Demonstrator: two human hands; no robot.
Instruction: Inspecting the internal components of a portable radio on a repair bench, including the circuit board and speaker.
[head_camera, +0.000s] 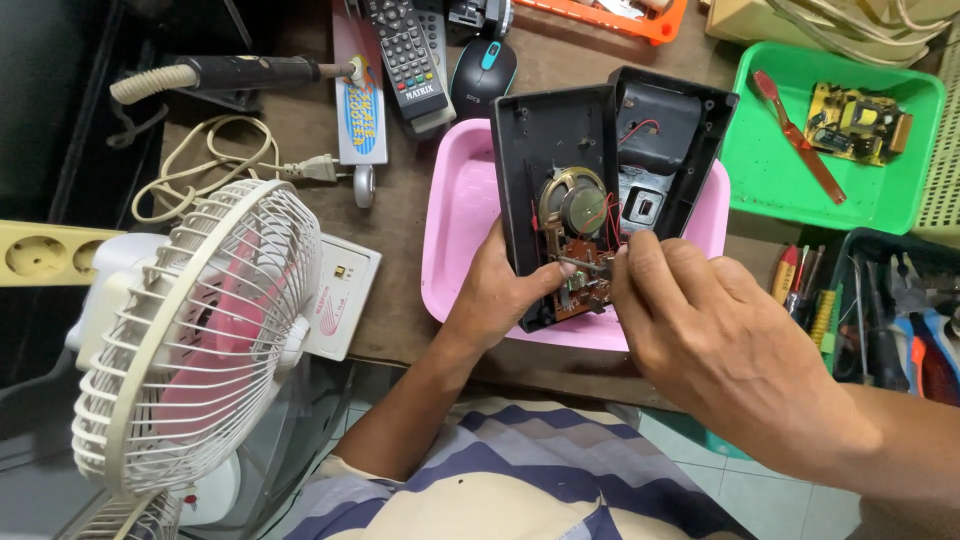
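Your left hand (500, 295) grips the open black casing (555, 190) upright, long axis pointing away, while your right hand (700, 330) pinches a thin tool (585, 264) lying crosswise on its circuit board (578, 275)

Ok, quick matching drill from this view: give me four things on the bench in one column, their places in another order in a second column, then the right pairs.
Things:
1. circuit board
2. fan
3. mouse
4. open casing

Places:
A. held over the pink tray by the left hand
B. in the green tray
C. near left, in front of the power strip
D. far side, beside the remote

Pairs: 1-B, 2-C, 3-D, 4-A
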